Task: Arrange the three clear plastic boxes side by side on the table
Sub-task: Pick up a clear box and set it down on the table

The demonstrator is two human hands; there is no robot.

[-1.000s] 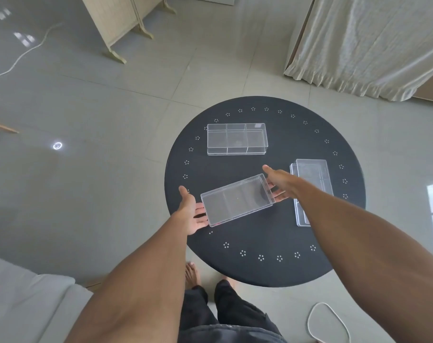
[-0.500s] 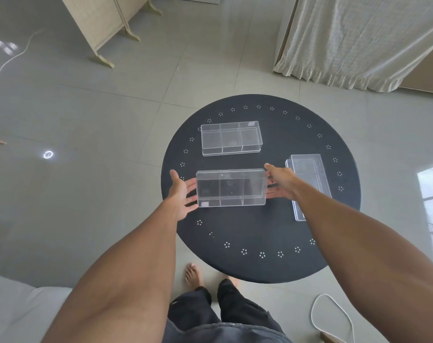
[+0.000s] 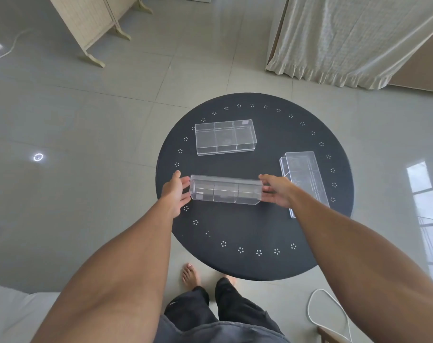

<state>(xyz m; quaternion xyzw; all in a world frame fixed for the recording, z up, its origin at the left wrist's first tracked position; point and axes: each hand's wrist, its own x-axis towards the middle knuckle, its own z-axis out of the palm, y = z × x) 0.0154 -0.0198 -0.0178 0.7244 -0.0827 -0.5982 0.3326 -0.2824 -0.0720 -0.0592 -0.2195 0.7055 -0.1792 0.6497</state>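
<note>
Three clear plastic boxes with inner dividers are over a round black table (image 3: 255,233). I hold the near box (image 3: 226,189) between both hands, level and crosswise, tipped so its long side faces me. My left hand (image 3: 176,188) presses its left end and my right hand (image 3: 276,190) presses its right end. A second box (image 3: 225,136) lies flat toward the far side of the table, parallel to the held one. The third box (image 3: 303,180) lies lengthwise at the right, partly hidden behind my right forearm.
The table has a ring of small white flower marks near its edge. My bare feet (image 3: 190,276) stand at its near rim. A white cord (image 3: 326,315) lies on the tiled floor at the right, a folding screen (image 3: 96,23) at the far left and a curtain (image 3: 354,38) at the far right.
The held box has turned from a diagonal tilt to level and crosswise, then tipped onto its long side. Both hands stayed on its ends. The other two boxes have not moved.
</note>
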